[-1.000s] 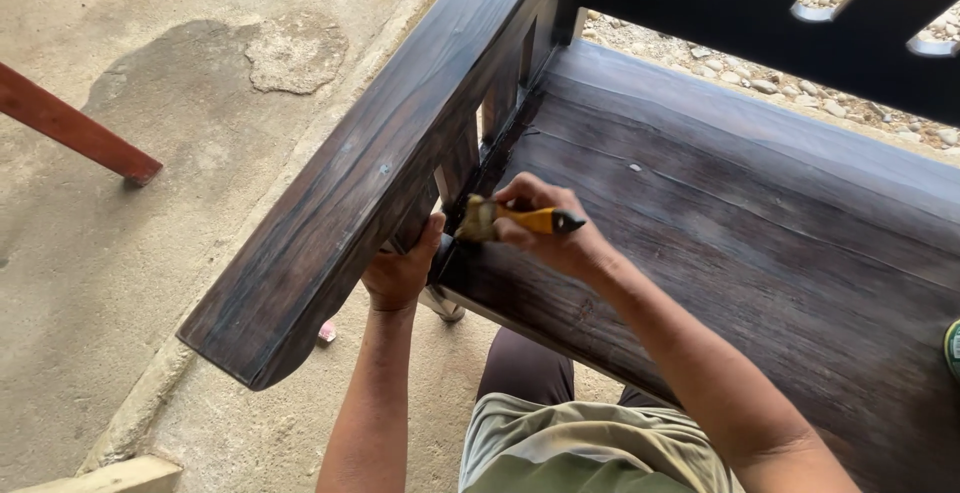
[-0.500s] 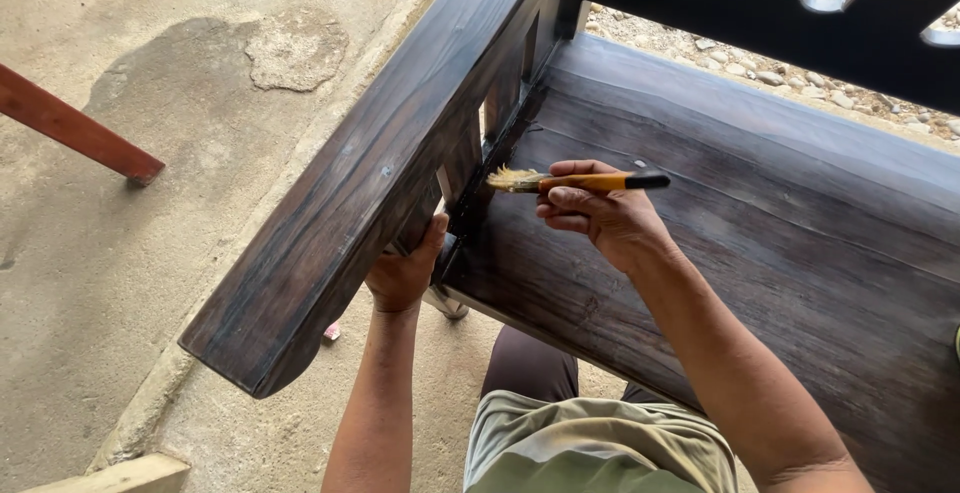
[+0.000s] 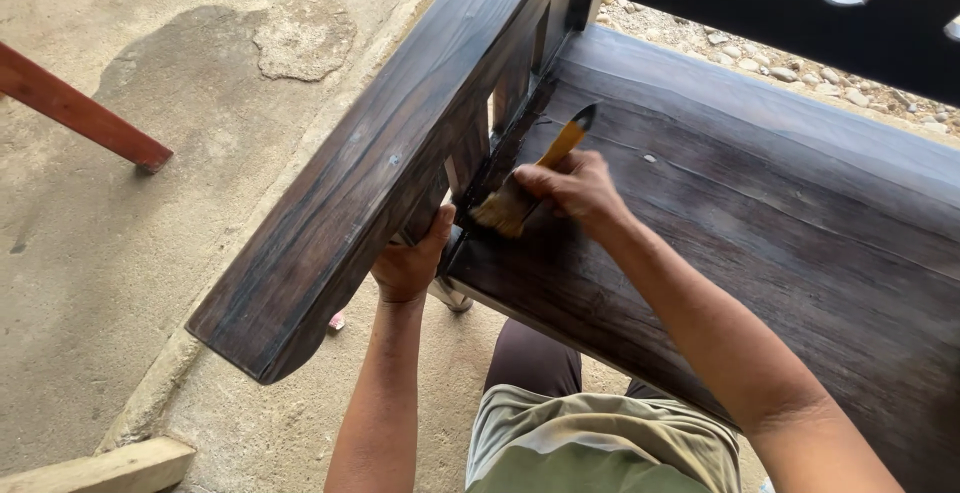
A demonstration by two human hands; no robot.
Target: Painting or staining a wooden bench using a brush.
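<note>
At the upper left of the frame a reddish-brown wooden leg [image 3: 80, 113] stands on the concrete floor [image 3: 120, 283]. Left of centre, the left hand [image 3: 412, 265] grips under the dark stained wooden armrest [image 3: 400, 153]. At centre, the right hand [image 3: 572, 185] clasps a yellow-handled bristle brush [image 3: 525, 181] against the dark plank seat [image 3: 760, 223]. Wet bristles could smear the nearby thumb, or stain could pool in the corner.

Your dark-stained wooden bench [image 3: 760, 203] shows rough, open grain, with a slight wet sheen along the armrest [image 3: 380, 163]. The brush [image 3: 525, 188] has a glossy yellow handle and pale bristles. The concrete floor [image 3: 120, 253] looks matt and patchy.
</note>
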